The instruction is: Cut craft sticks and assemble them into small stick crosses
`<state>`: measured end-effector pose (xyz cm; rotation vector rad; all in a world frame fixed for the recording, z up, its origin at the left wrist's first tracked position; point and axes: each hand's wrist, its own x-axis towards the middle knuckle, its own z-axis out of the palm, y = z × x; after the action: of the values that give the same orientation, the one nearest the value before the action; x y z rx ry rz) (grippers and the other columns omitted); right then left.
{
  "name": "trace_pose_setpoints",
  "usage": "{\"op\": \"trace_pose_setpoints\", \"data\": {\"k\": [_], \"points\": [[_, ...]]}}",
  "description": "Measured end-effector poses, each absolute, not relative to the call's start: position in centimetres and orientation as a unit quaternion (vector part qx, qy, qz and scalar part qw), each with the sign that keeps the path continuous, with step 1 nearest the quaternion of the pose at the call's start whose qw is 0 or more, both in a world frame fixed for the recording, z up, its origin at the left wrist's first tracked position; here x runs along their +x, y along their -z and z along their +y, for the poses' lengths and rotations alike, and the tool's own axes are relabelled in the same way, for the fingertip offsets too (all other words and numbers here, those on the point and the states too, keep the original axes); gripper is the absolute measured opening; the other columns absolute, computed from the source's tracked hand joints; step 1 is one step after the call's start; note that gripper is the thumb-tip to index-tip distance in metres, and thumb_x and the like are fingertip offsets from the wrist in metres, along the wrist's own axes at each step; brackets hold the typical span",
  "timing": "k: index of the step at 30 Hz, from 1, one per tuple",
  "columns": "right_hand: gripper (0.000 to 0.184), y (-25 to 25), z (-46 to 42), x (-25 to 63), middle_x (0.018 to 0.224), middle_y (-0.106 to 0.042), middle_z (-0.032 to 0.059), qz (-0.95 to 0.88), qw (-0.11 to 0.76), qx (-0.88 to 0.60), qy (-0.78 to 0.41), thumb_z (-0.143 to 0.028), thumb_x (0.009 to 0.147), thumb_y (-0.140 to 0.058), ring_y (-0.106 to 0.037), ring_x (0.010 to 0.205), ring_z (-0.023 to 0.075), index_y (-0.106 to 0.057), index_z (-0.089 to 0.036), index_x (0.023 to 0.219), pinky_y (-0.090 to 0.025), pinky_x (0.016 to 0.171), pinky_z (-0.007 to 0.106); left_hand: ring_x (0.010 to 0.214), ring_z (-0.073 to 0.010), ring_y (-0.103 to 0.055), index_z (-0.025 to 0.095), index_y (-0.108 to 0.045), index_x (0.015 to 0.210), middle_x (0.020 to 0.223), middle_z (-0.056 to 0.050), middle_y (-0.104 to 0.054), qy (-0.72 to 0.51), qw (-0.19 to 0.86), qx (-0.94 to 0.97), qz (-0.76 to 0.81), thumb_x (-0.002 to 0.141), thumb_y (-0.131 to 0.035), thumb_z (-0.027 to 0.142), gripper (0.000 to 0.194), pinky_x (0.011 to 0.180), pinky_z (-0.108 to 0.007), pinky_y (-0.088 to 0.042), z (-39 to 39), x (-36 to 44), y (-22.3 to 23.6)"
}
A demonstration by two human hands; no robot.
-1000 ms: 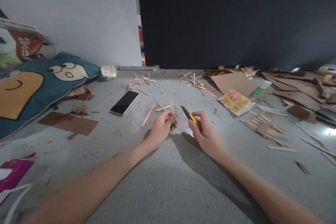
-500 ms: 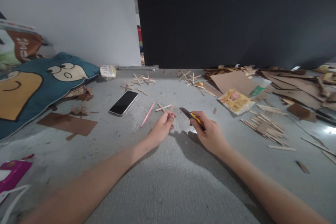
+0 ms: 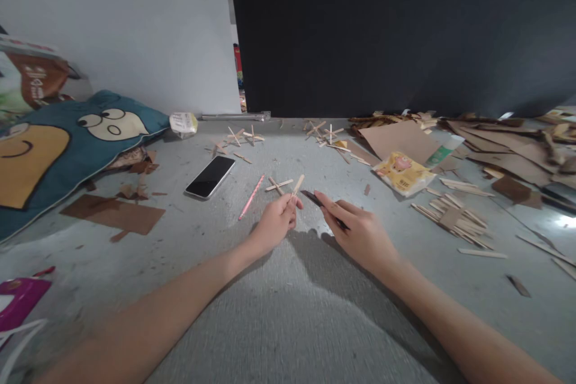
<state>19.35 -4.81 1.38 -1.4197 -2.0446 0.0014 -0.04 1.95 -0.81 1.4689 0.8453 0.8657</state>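
My left hand [image 3: 275, 221] is closed on a small wooden stick [image 3: 297, 184], whose tip points up and to the right. My right hand [image 3: 360, 229] grips a utility knife [image 3: 317, 198]; its dark blade points left toward the stick, close beside it. Both hands hover low over the grey floor [image 3: 288, 300]. A crossed pair of wooden sticks [image 3: 278, 185] lies just beyond my left hand, next to a pink pencil [image 3: 252, 195].
A black phone [image 3: 210, 176] lies left of the pencil. A blue cartoon cushion [image 3: 67, 144] and brown cardboard scraps [image 3: 112, 213] are at the left. More stick crosses [image 3: 328, 135], a yellow packet [image 3: 404, 172], a stick pile [image 3: 454, 221] and cardboard sheets [image 3: 504, 156] are on the right.
The stick in my left hand tilted from upright toward the right. My right hand turned palm down and brought the knife blade closer to the stick.
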Motion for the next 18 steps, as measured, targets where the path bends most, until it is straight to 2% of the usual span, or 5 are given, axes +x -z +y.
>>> {"op": "trace_pose_setpoints", "data": {"k": [6, 18], "points": [[0.048, -1.25, -4.86, 19.23, 0.078, -0.070, 0.0071, -0.782, 0.298, -0.547, 0.013, -0.034, 0.109, -0.036, -0.061, 0.066, 0.0163, -0.065, -0.019, 0.145, -0.046, 0.063, 0.028, 0.051, -0.0128, -0.039, 0.021, -0.054, 0.088, 0.058, 0.006, -0.038, -0.361, 0.511, 0.673, 0.394, 0.101, -0.039, 0.061, 0.044, 0.052, -0.025, -0.031, 1.68, -0.30, 1.19], [0.047, -1.39, -5.05, 19.03, 0.077, -0.069, 0.0057, -0.783, 0.306, -0.542, 0.001, -0.035, 0.109, -0.037, -0.059, 0.063, 0.0152, -0.066, -0.020, 0.144, -0.044, 0.062, 0.028, 0.054, -0.0143, -0.045, 0.021, -0.057, 0.092, 0.059, 0.005, -0.044, -0.346, 0.444, 0.719, 0.408, 0.105, -0.035, 0.046, 0.036, 0.055, -0.026, -0.033, 1.40, -0.46, 0.99]]}}
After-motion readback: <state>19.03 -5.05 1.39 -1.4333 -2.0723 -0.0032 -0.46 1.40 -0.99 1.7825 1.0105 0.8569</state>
